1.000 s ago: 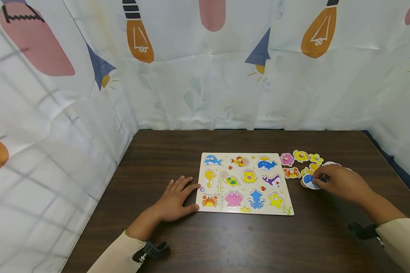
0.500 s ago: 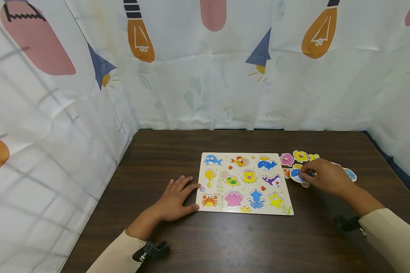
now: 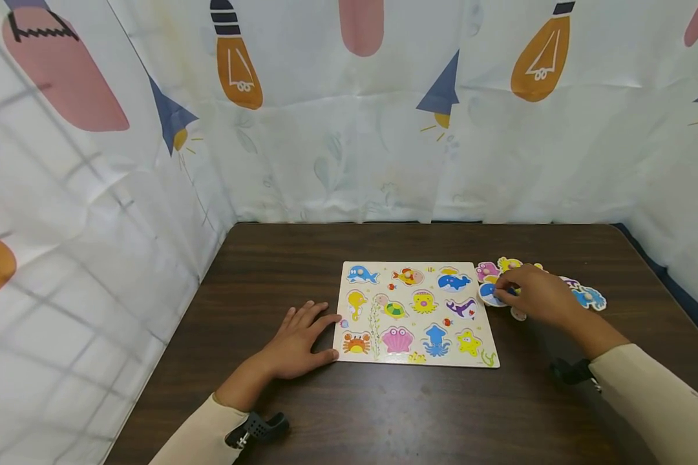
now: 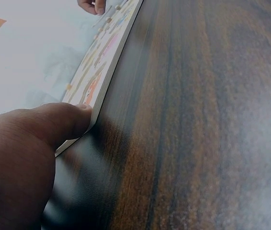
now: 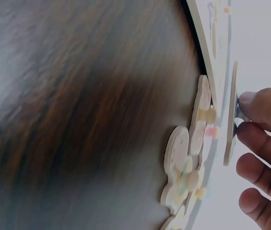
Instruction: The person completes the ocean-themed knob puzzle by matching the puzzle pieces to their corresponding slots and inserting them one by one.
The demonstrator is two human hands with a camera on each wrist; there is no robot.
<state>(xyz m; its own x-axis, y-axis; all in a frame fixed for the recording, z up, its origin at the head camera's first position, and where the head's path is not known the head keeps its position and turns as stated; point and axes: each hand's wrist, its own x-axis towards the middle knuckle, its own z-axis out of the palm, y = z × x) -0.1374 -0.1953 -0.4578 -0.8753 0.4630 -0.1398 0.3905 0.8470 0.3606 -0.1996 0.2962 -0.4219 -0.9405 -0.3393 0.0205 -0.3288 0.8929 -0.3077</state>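
Observation:
The sea-animal puzzle board (image 3: pixel 442 363) lies flat on the table, its slots showing pictures of whales, a crab, a shell and others. My left hand (image 3: pixel 295 347) rests at its left edge with fingers spread; in the left wrist view the thumb (image 4: pixel 65 120) touches the corner. My right hand (image 3: pixel 536 297) pinches the knob of a blue whale puzzle piece (image 3: pixel 488 295) between thumb and index finger. In the right wrist view that piece (image 5: pixel 232 115) is held up, apart from the loose pieces (image 5: pixel 177 151), beside the board. The knob is mostly hidden by the fingers.
Loose puzzle pieces lie in a cluster right of the board: a pink fish (image 3: pixel 486 271), a yellow piece (image 3: pixel 508 263) and a blue one (image 3: pixel 591 298) among them. My right hand covers several others. A printed curtain (image 3: pixel 355 161) hangs behind the dark wooden table (image 3: pixel 355 413).
My right hand has moved left from the piece cluster toward the board's right edge, carrying the whale piece. The left hand has stayed at the board's left edge.

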